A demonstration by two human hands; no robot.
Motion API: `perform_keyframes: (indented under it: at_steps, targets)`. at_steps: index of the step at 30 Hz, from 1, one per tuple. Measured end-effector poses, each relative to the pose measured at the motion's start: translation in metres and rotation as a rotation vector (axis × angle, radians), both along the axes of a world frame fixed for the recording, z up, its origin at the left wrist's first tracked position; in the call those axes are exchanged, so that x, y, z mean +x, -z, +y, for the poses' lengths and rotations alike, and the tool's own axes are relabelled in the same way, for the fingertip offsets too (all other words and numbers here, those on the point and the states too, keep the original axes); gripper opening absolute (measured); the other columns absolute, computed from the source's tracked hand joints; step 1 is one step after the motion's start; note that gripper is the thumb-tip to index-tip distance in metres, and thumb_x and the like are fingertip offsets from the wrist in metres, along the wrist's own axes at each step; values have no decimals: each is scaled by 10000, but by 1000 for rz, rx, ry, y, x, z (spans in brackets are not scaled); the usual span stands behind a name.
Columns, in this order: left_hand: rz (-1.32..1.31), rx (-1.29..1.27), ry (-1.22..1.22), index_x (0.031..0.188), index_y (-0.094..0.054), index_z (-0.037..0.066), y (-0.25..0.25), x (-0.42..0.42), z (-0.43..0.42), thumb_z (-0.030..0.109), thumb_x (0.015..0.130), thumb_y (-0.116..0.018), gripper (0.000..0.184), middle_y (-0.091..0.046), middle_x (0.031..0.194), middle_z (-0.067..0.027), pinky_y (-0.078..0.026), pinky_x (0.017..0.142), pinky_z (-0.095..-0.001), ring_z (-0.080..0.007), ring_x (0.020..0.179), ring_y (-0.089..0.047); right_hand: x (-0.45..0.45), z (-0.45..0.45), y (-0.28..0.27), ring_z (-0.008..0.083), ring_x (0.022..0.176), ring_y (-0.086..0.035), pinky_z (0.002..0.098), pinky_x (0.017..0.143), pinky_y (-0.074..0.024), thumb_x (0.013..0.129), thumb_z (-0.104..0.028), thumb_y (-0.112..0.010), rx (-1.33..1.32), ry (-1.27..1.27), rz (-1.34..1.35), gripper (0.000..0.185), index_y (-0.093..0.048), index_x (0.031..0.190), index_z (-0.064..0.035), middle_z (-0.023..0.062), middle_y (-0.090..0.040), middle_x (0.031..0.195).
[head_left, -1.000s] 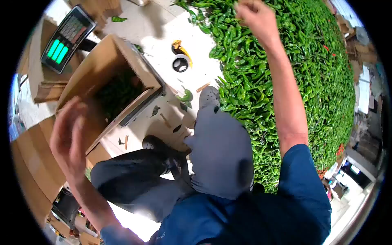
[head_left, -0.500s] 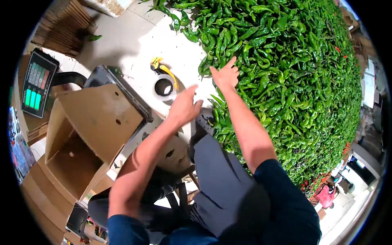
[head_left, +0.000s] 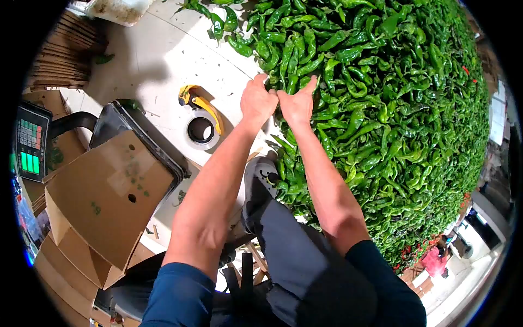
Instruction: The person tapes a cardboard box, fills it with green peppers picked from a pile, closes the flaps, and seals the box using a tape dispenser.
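Note:
A large heap of green peppers (head_left: 376, 114) fills the right side of the head view. At its near left edge my left hand (head_left: 259, 102) presses in from the side, fingers curled against the peppers, their tips partly hidden. Close beside it, my right hand (head_left: 297, 108) reaches into the same edge, a digit raised and the other fingers bent around peppers. The two hands nearly touch, with several peppers just beyond and between them. How many peppers each hand holds is hidden.
On the pale floor lie a roll of tape (head_left: 202, 131) and a yellow-handled tool (head_left: 201, 103). To the left are a cardboard box (head_left: 103, 191), a black scale with a lit display (head_left: 31, 141) and stacked flat cardboard (head_left: 68, 49). A person (head_left: 435, 261) appears far right.
My left hand has moved up and right to the heap's edge, beside my right hand. My right hand has shifted slightly down-left, its spread fingers now bent into the peppers. The view has shifted.

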State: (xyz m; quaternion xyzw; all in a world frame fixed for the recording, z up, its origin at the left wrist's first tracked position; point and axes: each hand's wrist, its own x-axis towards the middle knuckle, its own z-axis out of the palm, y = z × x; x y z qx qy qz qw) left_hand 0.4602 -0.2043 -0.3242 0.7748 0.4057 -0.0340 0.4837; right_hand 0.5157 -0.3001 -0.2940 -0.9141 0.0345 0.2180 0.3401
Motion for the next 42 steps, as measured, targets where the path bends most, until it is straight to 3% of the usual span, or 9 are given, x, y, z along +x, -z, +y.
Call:
perform_keyframes:
  at_steps: [5, 13, 16, 21, 32, 38, 39, 41, 42]
  targets:
    - [-267, -859, -322, 1347, -573, 20, -15, -6, -19, 110, 950, -550, 408, -650, 1152, -102, -483, 901, -304, -169, 1018, -598, -1, -21, 13, 294, 1213, -588, 342, 1038, -454, 819, -95, -644, 461, 32, 134, 911, -164, 1586, 11, 247, -574, 1355]
    - [-416, -949, -282, 1410, -524, 0, -89, -44, -71, 124, 947, -558, 480, -605, 1297, -130, -416, 1041, -302, -200, 1185, -557, -50, -69, -71, 319, 1290, -559, 390, 1068, -442, 906, -86, -587, 445, -32, 73, 658, -376, 1528, -33, 233, -556, 1405]
    - [-513, -1143, -337, 1405, -523, 24, -125, -65, -80, 96, 936, -557, 475, -615, 1277, -118, -470, 1009, -326, -199, 1155, -589, -73, -73, -114, 466, 1115, -613, 478, 969, -515, 885, -110, -631, 152, -275, -299, 671, -395, 1508, -34, 264, -598, 1247]
    - [-796, -1177, -489, 1372, -539, 22, -208, -103, -50, 26, 932, -550, 440, -626, 1207, -94, -499, 976, -322, -190, 1077, -609, -108, -35, -208, 470, 903, -658, 530, 758, -566, 822, -135, -658, 136, -477, -450, 762, -360, 1512, -12, 303, -596, 1117]
    - [-1066, -194, -790, 1549, -303, 6, -460, -317, 55, 314, 1049, -335, 588, -516, 1404, -214, -389, 1126, -514, -380, 1287, -529, -262, 132, -424, 407, 917, -652, 494, 787, -538, 866, -163, -611, 939, -1217, -296, 546, -435, 1342, 40, 262, -602, 1023]
    - [-714, -7, -857, 1307, -594, 5, -387, -441, 147, 286, 1049, -450, 407, -648, 1235, -135, -509, 994, -416, -238, 1165, -618, -310, 204, -355, 377, 955, -654, 486, 815, -525, 875, -228, -669, 886, -1537, -367, 430, -561, 1174, 60, 214, -630, 947]
    - [-597, 110, -974, 1314, -584, -11, -391, -423, 136, 228, 1045, -475, 376, -640, 1266, -136, -532, 963, -390, -246, 1127, -636, -300, 199, -339, 372, 961, -656, 486, 817, -525, 869, -239, -687, 805, -1627, -513, 396, -594, 1125, 48, 203, -640, 942]
    - [-135, 1187, -189, 1296, -605, -6, -375, -450, 126, 150, 1022, -511, 328, -637, 1283, -139, -530, 959, -383, -243, 1123, -632, -274, 184, -327, 358, 963, -659, 480, 826, -525, 855, -262, -725, 868, -1562, -681, 346, -650, 1041, 21, 173, -663, 964]
    - [-352, 970, -424, 1284, -614, -9, -387, -426, 118, 122, 1009, -517, 320, -638, 1283, -144, -523, 969, -383, -243, 1123, -632, -256, 171, -325, 348, 958, -659, 472, 832, -525, 847, -272, -744, 1009, -1405, -695, 329, -672, 1008, 6, 154, -678, 991]
